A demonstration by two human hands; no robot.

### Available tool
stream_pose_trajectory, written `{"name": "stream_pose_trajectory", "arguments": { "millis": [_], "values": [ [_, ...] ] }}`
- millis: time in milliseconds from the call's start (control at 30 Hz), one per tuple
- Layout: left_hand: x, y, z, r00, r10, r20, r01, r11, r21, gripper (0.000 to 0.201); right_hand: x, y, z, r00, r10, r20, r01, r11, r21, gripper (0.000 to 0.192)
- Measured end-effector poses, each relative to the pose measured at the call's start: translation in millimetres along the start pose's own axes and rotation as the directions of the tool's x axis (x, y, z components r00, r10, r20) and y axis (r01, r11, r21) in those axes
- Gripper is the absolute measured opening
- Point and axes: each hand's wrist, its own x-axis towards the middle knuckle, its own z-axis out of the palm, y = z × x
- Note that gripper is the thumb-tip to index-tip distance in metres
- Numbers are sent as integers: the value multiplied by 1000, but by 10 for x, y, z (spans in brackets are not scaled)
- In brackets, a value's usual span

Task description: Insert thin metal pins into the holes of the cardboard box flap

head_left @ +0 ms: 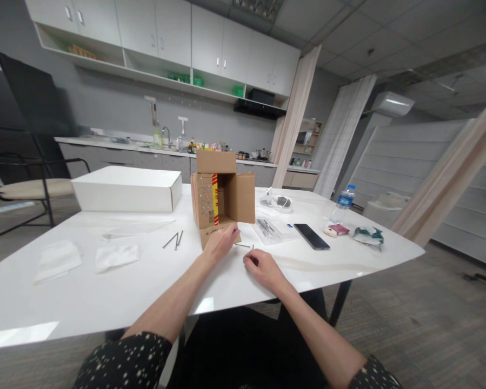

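My left hand [222, 240] reaches over the lowered front flap of an open cardboard box [205, 200]. Its fingers are closed in a pinch, and whatever may be in them is too small to name. To the right, my right hand [264, 267] rests at the tabletop with its fingers curled together; their tips are partly hidden. Just beyond it lies a thin metal nail or screw [243, 246]. Several similar long nails or screws [173, 240] lie left of the box. The box stands with its opening towards me, flaps spread, red and yellow tape on one flap.
On the white table [153, 292] are a white box [125, 189], folded white cloths [117, 257], a clear bag of small parts [269, 229], a black phone [311, 236], a coiled white cable [281, 202], a water bottle [345, 198] and a green-and-white packet [368, 236].
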Motion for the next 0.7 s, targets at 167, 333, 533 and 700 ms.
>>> {"name": "stream_pose_trajectory", "arguments": {
  "millis": [167, 333, 533, 700],
  "values": [
    [25, -27, -3, 994, 28, -102, -16, 993, 115, 27, -2, 17, 14, 1000, 8, -1, -8, 1000, 1, 18],
    [46, -60, 22, 991, 62, -116, -38, 979, 200, 25, 3, 26, 15, 1000, 4, 2, -4, 1000, 1, 18],
    [54, -82, 64, 994, 83, -72, -67, 977, 204, 22, 0, 10, -1, 1000, 6, 7, -6, 1000, -1, 18],
    [57, -107, 92, 993, 96, -70, -81, 978, 193, 24, 4, 1, -4, 1000, 20, 9, -20, 1000, -1, 18]
  ]
}}
